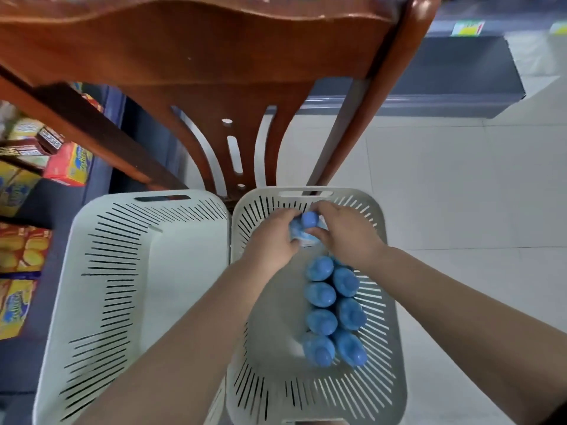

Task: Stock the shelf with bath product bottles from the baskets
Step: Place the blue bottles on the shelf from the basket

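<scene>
**Even, cool light; soft focus and bent edges**

Bright and diffuse throughout, with no hard shadows; only faint grey shade inside the baskets [310, 391]. Pale floor [460, 185] close to washed out at right. Mild sheen along the top of the wooden chair [196, 56]. Slightly soft overall, with smeared detail on the hands [346, 231] and the blue bottle caps [320, 294]. Strong wide-angle curving toward the borders; boxes [69, 165] at far left stretched and blurred.

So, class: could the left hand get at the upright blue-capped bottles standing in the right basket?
Probably yes: the bottles stand uncovered in the open-topped basket, but the left hand is busy gripping another bottle.
</scene>
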